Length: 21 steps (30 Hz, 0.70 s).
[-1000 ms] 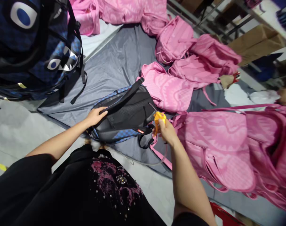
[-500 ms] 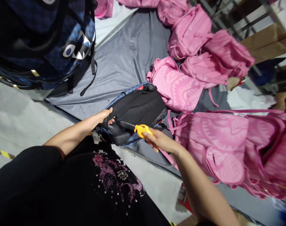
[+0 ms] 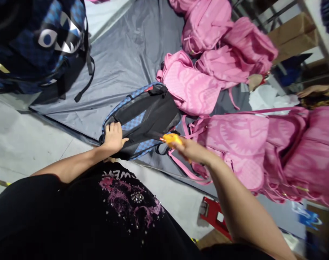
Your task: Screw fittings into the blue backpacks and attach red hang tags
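A backpack with a black back panel and blue checkered parts lies on the grey sheet, its back facing up. Palm down, my left hand rests on the end nearest me, with the thumb spread away from the fingers. My right hand is closed around a yellow-handled tool at the backpack's right side. A thin dark shaft points left from the handle over the black panel. Blur hides its tip, and I cannot make out the tool's exact kind.
Several pink backpacks lie to the right and behind. A larger blue checkered backpack with a shark-mouth print stands at upper left. The grey sheet covers the work surface. Below right sits a red stool-like object; a cardboard box is on the rack.
My left hand has let go of the backpack's edge and strap and now lies over its near end. More of the back panel shows. My right hand still holds the yellow-handled tool.
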Tool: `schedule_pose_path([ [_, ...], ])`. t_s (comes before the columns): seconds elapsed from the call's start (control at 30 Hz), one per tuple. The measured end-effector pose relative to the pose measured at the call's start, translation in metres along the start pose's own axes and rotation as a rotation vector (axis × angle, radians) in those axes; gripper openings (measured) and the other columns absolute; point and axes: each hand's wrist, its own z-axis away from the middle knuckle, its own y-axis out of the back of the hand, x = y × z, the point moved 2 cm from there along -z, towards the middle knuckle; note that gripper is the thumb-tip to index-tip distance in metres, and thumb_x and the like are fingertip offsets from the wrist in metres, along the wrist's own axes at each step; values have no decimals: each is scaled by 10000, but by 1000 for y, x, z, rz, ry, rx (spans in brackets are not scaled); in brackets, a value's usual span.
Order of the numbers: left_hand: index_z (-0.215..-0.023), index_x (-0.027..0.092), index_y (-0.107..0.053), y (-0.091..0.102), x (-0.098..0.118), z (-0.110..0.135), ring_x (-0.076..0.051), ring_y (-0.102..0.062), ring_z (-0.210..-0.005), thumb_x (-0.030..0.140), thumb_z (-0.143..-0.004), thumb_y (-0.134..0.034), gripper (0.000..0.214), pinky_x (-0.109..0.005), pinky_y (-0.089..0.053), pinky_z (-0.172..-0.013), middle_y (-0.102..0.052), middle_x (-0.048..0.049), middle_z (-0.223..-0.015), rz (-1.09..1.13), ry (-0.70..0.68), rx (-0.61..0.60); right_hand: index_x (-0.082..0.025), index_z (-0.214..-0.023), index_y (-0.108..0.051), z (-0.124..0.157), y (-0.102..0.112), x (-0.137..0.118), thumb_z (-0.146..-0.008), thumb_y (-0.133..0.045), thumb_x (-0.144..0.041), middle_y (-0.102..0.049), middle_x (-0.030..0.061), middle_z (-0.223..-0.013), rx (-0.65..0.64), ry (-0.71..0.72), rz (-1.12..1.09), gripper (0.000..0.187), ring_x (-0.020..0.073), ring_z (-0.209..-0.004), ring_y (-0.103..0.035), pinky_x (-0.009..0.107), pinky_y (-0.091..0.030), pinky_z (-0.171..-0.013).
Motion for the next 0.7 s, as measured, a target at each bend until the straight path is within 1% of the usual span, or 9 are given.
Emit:
schedule_pose_path([
  [0.1, -1554, 116, -297, -10, 32, 17, -396, -108, -1525, 458, -905, -587, 789, -570, -115, -1210, -134, -208, -1649, -39, -295, -13, -118, -1309, -542, 2, 11, 23, -989, -410, -377, -634, 34, -672, 318, -182, 98, 433, 127, -446, -516, 228, -392, -474],
  [0.17, -1549, 161, -324, -23, 54, 22, -378, -166, -1516, 392, -860, -664, 802, -543, -196, -1200, -174, -178, -1648, 115, -347, -166, -128, -1271, -576, 6, 9, 30, -977, -450, -399, -670, 52, -713, 213, -120, 116, 419, 130, -469, -537, 232, -407, -500],
  [0.23, -1515, 152, -389, -35, 68, 18, -387, -278, -1470, 288, -839, -675, 747, -540, -288, -1157, -302, -199, -1602, 245, -257, -270, -164, -1242, -600, 17, 2, 38, -973, -464, -426, -690, 45, -735, 80, -48, 71, 399, 125, -463, -534, 232, -410, -507],
  [0.27, -1489, 144, -429, -39, 71, 12, -384, -338, -1436, 265, -855, -644, 681, -537, -322, -1136, -378, -205, -1561, 284, -208, -284, -172, -1249, -597, 25, 0, 45, -981, -450, -422, -692, 40, -735, 95, -64, 53, 396, 121, -454, -529, 231, -409, -508],
  [0.37, -1320, 154, -595, -43, 67, -12, -302, -575, -1229, 332, -977, -434, 419, -444, -468, -1021, -642, -172, -1308, 363, -120, -290, -155, -1296, -565, 52, -13, 74, -1008, -381, -405, -650, 16, -637, 207, -189, 0, 423, 133, -435, -525, 238, -412, -503],
  [0.47, -1125, 145, -671, -42, 60, -29, -202, -704, -799, 349, -1034, -177, 543, -318, -563, -715, -746, -126, -905, 442, -26, -343, -134, -1278, -568, 68, -41, 94, -1007, -376, -455, -596, -12, -569, -93, -37, -151, 462, 148, -466, -552, 244, -447, -525],
  [0.5, -1125, 134, -665, -43, 62, -30, -188, -694, -716, 330, -1035, -130, 577, -301, -554, -651, -736, -120, -844, 450, -1, -350, -127, -1275, -566, 70, -48, 98, -1007, -371, -453, -591, -14, -568, -123, -26, -176, 465, 149, -469, -554, 245, -450, -524],
  [0.6, -1305, 199, -597, -51, 81, -18, -220, -692, -914, 339, -1029, -267, 453, -350, -556, -778, -707, -129, -1092, 428, 8, -300, -149, -1344, -517, 68, -52, 106, -1010, -352, -438, -638, 3, -643, 118, -142, -118, 472, 150, -477, -572, 244, -428, -516],
  [0.7, -1448, 357, -481, -64, 109, 2, -352, -490, -1280, 310, -933, -545, 521, -520, -438, -1015, -440, -119, -1498, 220, -120, -212, -178, -1375, -512, 63, -47, 106, -999, -384, -459, -722, 82, -878, 285, -145, 32, 486, 184, -648, -659, 255, -431, -591],
])
